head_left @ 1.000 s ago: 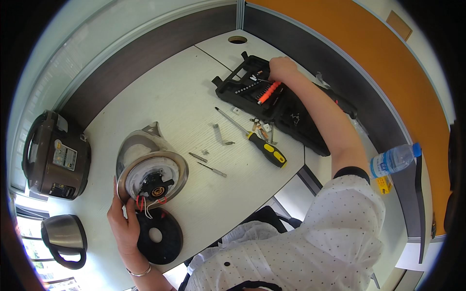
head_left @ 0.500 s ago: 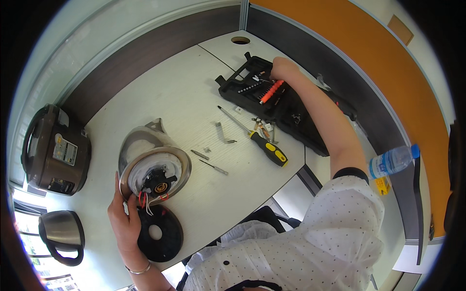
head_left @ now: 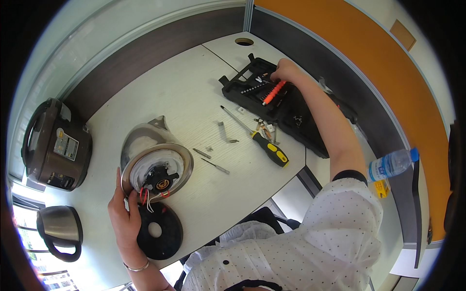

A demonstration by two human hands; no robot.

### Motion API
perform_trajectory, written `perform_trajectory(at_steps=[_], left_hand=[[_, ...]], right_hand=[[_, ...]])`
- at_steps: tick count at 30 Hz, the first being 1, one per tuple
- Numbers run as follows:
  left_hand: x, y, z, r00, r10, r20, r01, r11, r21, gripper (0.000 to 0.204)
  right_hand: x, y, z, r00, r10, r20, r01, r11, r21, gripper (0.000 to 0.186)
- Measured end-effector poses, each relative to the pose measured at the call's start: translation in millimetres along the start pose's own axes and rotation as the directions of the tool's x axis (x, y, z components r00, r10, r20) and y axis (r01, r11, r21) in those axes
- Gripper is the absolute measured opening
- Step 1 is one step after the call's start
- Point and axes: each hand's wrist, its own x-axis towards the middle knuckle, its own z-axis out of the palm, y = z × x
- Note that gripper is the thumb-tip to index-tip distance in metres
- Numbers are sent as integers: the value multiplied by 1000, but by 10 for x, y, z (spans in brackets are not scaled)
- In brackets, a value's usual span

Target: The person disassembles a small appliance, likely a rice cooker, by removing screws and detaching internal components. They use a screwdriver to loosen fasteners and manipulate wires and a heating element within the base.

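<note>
On its side at the left of the table lies a metal kettle point(head_left: 141, 137), its opened base showing a black round fitting point(head_left: 161, 180) with red and white wires point(head_left: 149, 199). My left hand point(head_left: 125, 213) is closed around the kettle's near left rim, thumb by the wires. A black ring-shaped base point(head_left: 167, 237) lies beside that hand. My right hand point(head_left: 287, 72) is over the far part of an open black tool case point(head_left: 296, 121), fingers curled down; what they hold, if anything, is hidden. Next to it in the case is an orange-red flexible shaft point(head_left: 274, 93).
A yellow-black screwdriver point(head_left: 270, 149), two small screwdriver pieces point(head_left: 215, 166), a bent metal strip point(head_left: 224, 132) and small metal parts point(head_left: 266, 130) lie mid-table. A rice cooker point(head_left: 60, 145) and another kettle point(head_left: 60, 225) stand left. A water bottle point(head_left: 393, 165) lies right.
The view has shifted slightly. My right hand stays over the tool case, its fingers a little more curled; my left hand keeps its hold on the kettle.
</note>
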Motion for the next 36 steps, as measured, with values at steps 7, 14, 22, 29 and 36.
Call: perform_trajectory(at_steps=[7, 14, 22, 29, 36], left_hand=[[-4, 19, -19, 1000, 1, 8, -2, 999, 37, 53], [21, 12, -9, 1000, -4, 12, 4, 999, 34, 52], [-19, -50, 4, 1000, 28, -13, -28, 999, 23, 50], [3, -6, 0, 1000, -7, 10, 7, 1000, 8, 50], [-11, -22, 0, 1000, 2, -1, -2, 1000, 19, 50]], right_hand=[[-6, 201, -94, 999, -39, 13, 32, 934, 355, 35], [91, 275, 37, 998, -39, -40, 46, 982, 185, 33], [-332, 112, -235, 999, -36, 16, 39, 979, -198, 38], [-540, 75, -136, 993, -56, 99, 92, 912, -399, 40], [-507, 129, 52, 995, -85, 43, 94, 929, -357, 41]])
